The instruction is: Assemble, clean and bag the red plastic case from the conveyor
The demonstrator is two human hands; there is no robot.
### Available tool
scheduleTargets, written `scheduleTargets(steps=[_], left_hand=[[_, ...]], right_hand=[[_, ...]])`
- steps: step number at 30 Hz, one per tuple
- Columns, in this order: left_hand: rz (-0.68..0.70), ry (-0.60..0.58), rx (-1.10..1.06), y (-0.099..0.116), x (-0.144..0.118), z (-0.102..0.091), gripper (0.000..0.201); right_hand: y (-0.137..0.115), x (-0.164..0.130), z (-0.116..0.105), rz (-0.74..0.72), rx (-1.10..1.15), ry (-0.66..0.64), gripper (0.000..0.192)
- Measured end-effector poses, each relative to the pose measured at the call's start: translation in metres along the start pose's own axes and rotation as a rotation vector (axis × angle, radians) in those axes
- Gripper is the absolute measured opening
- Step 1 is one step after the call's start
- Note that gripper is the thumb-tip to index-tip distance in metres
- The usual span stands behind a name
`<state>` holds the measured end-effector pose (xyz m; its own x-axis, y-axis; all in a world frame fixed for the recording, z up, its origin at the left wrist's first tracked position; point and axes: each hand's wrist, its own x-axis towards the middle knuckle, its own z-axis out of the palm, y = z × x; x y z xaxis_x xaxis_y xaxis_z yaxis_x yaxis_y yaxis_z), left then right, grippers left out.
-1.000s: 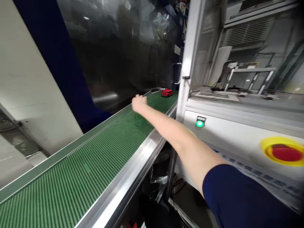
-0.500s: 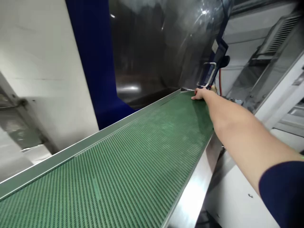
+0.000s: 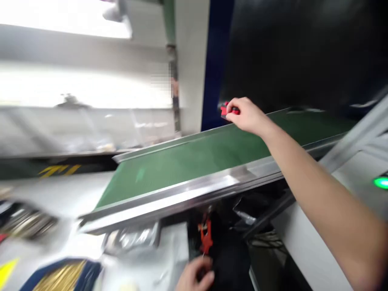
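My right hand (image 3: 246, 115) is raised over the far side rail of the green conveyor belt (image 3: 169, 169). Its fingers are pinched around a small red and black plastic part (image 3: 224, 110). At the bottom edge, my left hand (image 3: 197, 275) is partly in view with curled fingers and thumb. Just above it is an orange-red piece (image 3: 206, 237) with a paler end, and a thin line runs from it toward the fingers. Blur hides what the left fingers hold.
A metal side rail (image 3: 194, 194) edges the belt. Below left, a blue bin (image 3: 97, 270) of gold-coloured pieces stands on a white work surface (image 3: 118, 184) beside clear plastic packaging (image 3: 136, 236). A dark machine panel (image 3: 287, 52) rises behind the belt. A green light (image 3: 381, 182) glows at right.
The view has swung left toward the work surface. My right hand has come back from the belt's far end with the red and black part now clearly visible. My left hand has entered below.
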<state>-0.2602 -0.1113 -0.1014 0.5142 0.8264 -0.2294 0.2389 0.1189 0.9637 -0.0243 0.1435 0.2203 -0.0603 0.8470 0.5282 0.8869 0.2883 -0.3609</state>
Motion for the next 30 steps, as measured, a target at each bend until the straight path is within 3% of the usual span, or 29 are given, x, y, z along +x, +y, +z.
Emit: scheduleTargets(steps=[1,3,5,7,10,12,14,17,19,21,25,27,30], left_hand=[[0.005,0.054,-0.092,-0.002,-0.010,0.000,0.067],[0.066,0.176,-0.316,-0.004,-0.035,-0.001,0.099],[0.290,0.256,-0.858,-0.002,-0.064,-0.003,0.114],[0.395,0.284,-1.069,-0.001,-0.095,-0.001,0.115],[0.379,0.344,-1.114,-0.016,-0.141,0.013,0.103],[0.329,0.408,-1.126,-0.038,-0.168,0.028,0.098],[0.259,0.479,-1.152,-0.062,-0.191,0.044,0.094],[0.051,0.490,-1.230,-0.081,-0.220,0.058,0.085],[-0.121,0.406,-1.312,-0.076,-0.235,0.062,0.076],[-0.246,0.231,-1.386,-0.062,-0.243,0.063,0.077],[-0.402,-0.155,-1.447,-0.031,-0.239,0.069,0.086],[-0.446,-0.254,-1.460,-0.023,-0.230,0.073,0.075],[-0.421,-0.311,-1.485,-0.024,-0.216,0.076,0.062]], right_hand=[[-0.027,-0.039,0.006,-0.081,0.234,0.003,0.007],[-0.070,-0.128,0.023,-0.124,0.692,-0.149,0.005],[-0.102,-0.221,0.047,-0.064,1.091,-0.355,0.006],[-0.126,-0.311,0.079,0.139,1.429,-0.558,0.015],[-0.148,-0.423,0.126,0.636,1.739,-0.726,0.024],[-0.152,-0.479,0.145,0.905,1.857,-0.815,0.026],[-0.146,-0.517,0.151,1.041,1.849,-0.925,0.030],[-0.123,-0.546,0.142,0.921,1.484,-1.057,0.035],[-0.105,-0.551,0.130,0.767,1.117,-0.987,0.032],[-0.094,-0.545,0.117,0.691,0.921,-0.857,0.024],[-0.097,-0.518,0.098,0.713,1.112,-0.811,0.022],[-0.105,-0.508,0.094,0.732,1.227,-0.846,0.024],[-0.112,-0.504,0.094,0.773,1.311,-0.878,0.028]])
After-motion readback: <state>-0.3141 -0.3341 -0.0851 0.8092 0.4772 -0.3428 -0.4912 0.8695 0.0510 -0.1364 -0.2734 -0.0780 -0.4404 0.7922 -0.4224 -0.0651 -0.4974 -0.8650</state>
